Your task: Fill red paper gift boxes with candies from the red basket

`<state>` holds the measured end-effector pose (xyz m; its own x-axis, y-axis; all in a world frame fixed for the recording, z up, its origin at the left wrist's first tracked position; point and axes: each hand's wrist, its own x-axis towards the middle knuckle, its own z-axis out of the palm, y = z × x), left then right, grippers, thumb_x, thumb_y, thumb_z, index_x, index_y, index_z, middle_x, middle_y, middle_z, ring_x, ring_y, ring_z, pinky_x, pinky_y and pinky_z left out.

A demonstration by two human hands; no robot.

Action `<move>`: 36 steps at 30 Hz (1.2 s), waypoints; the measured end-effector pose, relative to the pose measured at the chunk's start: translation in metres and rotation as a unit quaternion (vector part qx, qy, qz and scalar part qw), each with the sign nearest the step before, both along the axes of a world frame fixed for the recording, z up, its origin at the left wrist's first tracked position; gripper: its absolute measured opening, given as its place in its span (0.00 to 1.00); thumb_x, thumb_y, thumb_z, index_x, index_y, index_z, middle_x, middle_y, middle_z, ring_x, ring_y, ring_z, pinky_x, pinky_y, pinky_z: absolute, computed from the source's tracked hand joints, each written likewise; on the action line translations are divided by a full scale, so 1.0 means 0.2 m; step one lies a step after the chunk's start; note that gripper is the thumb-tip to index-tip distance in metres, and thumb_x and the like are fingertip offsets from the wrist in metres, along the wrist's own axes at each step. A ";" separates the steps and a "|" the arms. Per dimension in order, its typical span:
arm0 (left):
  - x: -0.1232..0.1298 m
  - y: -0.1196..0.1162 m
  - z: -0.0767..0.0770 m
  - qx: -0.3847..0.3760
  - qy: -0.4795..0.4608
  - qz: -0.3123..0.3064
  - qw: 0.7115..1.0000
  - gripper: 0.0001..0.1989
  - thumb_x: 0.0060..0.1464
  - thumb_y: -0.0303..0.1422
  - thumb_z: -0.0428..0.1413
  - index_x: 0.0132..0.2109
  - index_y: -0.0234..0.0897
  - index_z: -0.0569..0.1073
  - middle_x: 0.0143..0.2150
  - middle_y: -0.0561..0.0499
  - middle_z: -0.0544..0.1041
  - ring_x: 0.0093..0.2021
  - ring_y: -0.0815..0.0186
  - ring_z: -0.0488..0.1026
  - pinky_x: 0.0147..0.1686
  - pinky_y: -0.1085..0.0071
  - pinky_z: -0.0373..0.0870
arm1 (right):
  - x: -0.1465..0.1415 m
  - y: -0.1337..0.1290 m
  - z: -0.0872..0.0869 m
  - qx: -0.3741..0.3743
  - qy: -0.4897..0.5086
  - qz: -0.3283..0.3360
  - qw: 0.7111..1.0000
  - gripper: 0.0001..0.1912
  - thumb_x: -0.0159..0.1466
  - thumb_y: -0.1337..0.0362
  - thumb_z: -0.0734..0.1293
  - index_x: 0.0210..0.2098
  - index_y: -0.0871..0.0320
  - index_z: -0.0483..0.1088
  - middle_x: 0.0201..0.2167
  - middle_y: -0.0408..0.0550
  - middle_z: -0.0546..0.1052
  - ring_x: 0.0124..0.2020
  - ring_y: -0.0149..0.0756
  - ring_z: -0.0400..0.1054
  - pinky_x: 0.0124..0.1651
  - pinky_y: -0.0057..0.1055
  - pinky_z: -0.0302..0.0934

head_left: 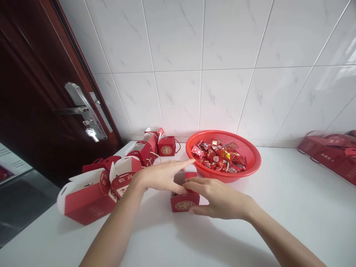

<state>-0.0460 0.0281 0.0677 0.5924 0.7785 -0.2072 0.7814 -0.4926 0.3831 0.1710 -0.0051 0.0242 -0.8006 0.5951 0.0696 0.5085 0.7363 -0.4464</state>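
Note:
A small red gift box with a gold emblem stands on the white counter, its top open and a pale flap raised at the back. My left hand reaches over the box from the left. Its thumb dips into the opening and its index finger stretches out past the rear flap; the other fingers are hidden. From the right, my right hand grips the box, thumb by the front corner and fingers across the top. Just behind stands a red plastic basket holding many wrapped candies. The inside of the box is mostly hidden.
Several red boxes with open lids, including a larger one and a small one, line the left side. More red boxes lie at the far right. A tiled wall backs the counter; a dark door stands left.

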 end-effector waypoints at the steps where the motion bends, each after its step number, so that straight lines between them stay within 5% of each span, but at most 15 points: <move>1: 0.01 0.00 0.00 -0.014 0.004 0.004 1.000 0.47 0.50 0.40 0.62 0.75 0.47 0.55 0.68 0.47 0.70 0.66 0.48 0.68 0.56 0.63 0.69 | 0.00 0.00 -0.01 -0.005 -0.008 -0.001 1.000 0.13 0.67 0.60 0.72 0.47 0.59 0.71 0.44 0.50 0.76 0.38 0.39 0.70 0.34 0.32 0.60; 5: 0.01 0.00 0.00 -0.032 -0.003 -0.004 0.999 0.43 0.51 0.39 0.61 0.73 0.47 0.60 0.66 0.47 0.72 0.61 0.49 0.72 0.54 0.63 0.71 | -0.01 0.02 -0.04 -0.037 -0.002 -0.013 0.999 0.09 0.70 0.59 0.68 0.42 0.59 0.71 0.37 0.47 0.75 0.32 0.34 0.66 0.30 0.30 0.57; 10: -0.03 0.03 -0.01 -0.029 -0.060 -0.026 0.997 0.37 0.55 0.34 0.56 0.72 0.50 0.60 0.72 0.50 0.65 0.66 0.55 0.67 0.56 0.67 0.69 | 0.00 0.04 -0.05 -0.018 0.017 -0.002 1.000 0.09 0.70 0.72 0.63 0.33 0.59 0.67 0.31 0.43 0.71 0.29 0.31 0.62 0.30 0.28 0.55; 14: -0.02 0.06 -0.02 -0.003 -0.057 -0.022 0.998 0.33 0.54 0.29 0.52 0.68 0.50 0.66 0.61 0.51 0.76 0.55 0.57 0.75 0.48 0.68 0.71 | 0.03 0.06 -0.04 -0.036 0.035 0.005 0.999 0.13 0.69 0.74 0.63 0.28 0.58 0.63 0.28 0.41 0.68 0.27 0.29 0.60 0.29 0.27 0.54; 21: 0.07 0.04 -0.06 0.062 -0.012 0.006 0.998 0.17 0.50 0.27 0.56 0.48 0.41 0.75 0.42 0.50 0.76 0.43 0.59 0.74 0.39 0.67 0.66 | 0.04 0.08 -0.05 -0.049 0.079 -0.085 0.992 0.04 0.66 0.72 0.66 0.37 0.57 0.68 0.39 0.48 0.76 0.38 0.36 0.71 0.38 0.31 0.64; 28: 0.09 0.01 -0.05 0.075 -0.004 -0.003 0.997 0.06 0.52 0.26 0.54 0.38 0.39 0.70 0.40 0.50 0.76 0.39 0.61 0.73 0.35 0.67 0.64 | 0.02 0.09 -0.07 0.016 0.030 -0.132 0.991 0.17 0.62 0.73 0.71 0.49 0.58 0.66 0.51 0.54 0.73 0.47 0.45 0.73 0.43 0.37 0.67; 30: 0.10 0.00 -0.05 0.061 0.014 -0.006 0.998 0.00 0.56 0.29 0.53 0.35 0.39 0.68 0.39 0.49 0.77 0.38 0.60 0.73 0.34 0.67 0.64 | 0.01 0.09 -0.06 0.023 0.031 -0.137 0.990 0.19 0.61 0.73 0.71 0.49 0.57 0.65 0.51 0.54 0.73 0.46 0.44 0.73 0.43 0.37 0.67; 36: 0.09 -0.03 -0.05 0.024 0.059 -0.036 0.997 0.08 0.58 0.29 0.51 0.34 0.39 0.75 0.37 0.48 0.77 0.43 0.56 0.75 0.37 0.66 0.65 | 0.02 0.08 -0.05 0.012 0.003 -0.136 0.991 0.13 0.62 0.72 0.71 0.39 0.56 0.62 0.40 0.47 0.74 0.37 0.38 0.71 0.35 0.32 0.62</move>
<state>-0.0279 0.0228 0.0581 0.6210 0.7454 -0.2423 0.7815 -0.5651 0.2646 0.1745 0.0117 0.0145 -0.6108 0.7865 0.0911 0.6867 0.5836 -0.4334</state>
